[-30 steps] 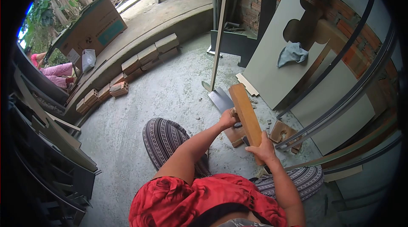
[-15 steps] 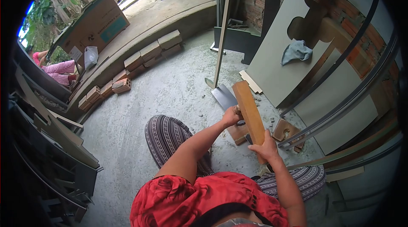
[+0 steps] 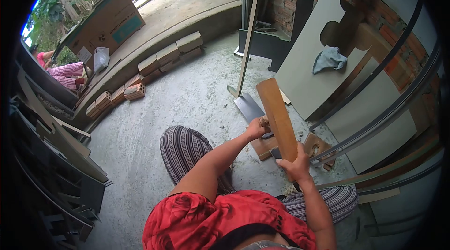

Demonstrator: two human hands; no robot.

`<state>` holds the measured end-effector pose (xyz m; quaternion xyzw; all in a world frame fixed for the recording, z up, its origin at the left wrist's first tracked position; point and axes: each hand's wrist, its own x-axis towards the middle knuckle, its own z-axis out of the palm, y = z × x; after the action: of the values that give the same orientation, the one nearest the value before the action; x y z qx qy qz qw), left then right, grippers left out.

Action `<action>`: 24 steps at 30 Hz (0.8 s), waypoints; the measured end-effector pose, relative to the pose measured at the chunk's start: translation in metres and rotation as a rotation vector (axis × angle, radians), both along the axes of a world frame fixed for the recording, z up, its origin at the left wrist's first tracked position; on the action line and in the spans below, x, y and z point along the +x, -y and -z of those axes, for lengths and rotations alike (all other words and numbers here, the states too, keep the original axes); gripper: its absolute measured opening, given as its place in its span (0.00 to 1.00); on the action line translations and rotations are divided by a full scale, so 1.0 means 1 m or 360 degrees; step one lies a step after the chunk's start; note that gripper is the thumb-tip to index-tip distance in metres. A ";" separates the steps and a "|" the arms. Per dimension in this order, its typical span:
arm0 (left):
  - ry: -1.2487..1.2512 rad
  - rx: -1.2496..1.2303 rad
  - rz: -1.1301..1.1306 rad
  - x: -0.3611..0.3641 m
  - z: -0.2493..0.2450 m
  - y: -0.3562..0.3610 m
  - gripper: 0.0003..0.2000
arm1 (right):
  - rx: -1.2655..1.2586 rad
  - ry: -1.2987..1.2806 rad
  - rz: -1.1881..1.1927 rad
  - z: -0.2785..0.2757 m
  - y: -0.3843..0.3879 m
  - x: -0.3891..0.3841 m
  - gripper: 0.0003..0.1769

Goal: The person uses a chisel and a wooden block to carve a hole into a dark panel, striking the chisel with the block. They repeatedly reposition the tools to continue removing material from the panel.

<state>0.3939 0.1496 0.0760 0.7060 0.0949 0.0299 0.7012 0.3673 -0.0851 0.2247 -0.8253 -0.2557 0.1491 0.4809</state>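
Note:
Both hands hold a wooden hand plane (image 3: pixel 277 115), a long brown block tilted up in front of my knees. My left hand (image 3: pixel 256 128) is closed around a round wooden handle on the block's left side. My right hand (image 3: pixel 297 165) grips the lower end, thumb on the near side, beside a dark flat piece (image 3: pixel 275 153). Below and behind the plane, a grey metal sheet (image 3: pixel 248 108) and a brown slab (image 3: pixel 263 148) lie on the concrete floor, partly hidden by the plane and my left hand. A brown block with a hole (image 3: pixel 315 146) sits right of the plane.
Large pale panels (image 3: pixel 304 69) lean at the right, with a blue-grey cloth (image 3: pixel 329 59) on one. Dark curved strips (image 3: pixel 375 133) reach in from the right. Bricks (image 3: pixel 157 62) line the raised ledge. Frames (image 3: pixel 61 142) stack at left. Another person (image 3: pixel 65 74) sits at far left.
The plane's upper end has risen and tipped, showing more of its broad face. My right hand has moved slightly up and right with it. My left hand keeps its hold.

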 end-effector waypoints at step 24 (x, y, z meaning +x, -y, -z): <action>-0.0084 0.0336 -0.0091 -0.004 0.008 0.004 0.13 | -0.0733 0.0010 -0.0125 0.023 -0.006 0.006 0.40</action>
<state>0.3894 0.1459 0.0675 0.7733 0.1299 0.0412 0.6192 0.3735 -0.0795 0.2019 -0.9032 -0.2483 0.2195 0.2729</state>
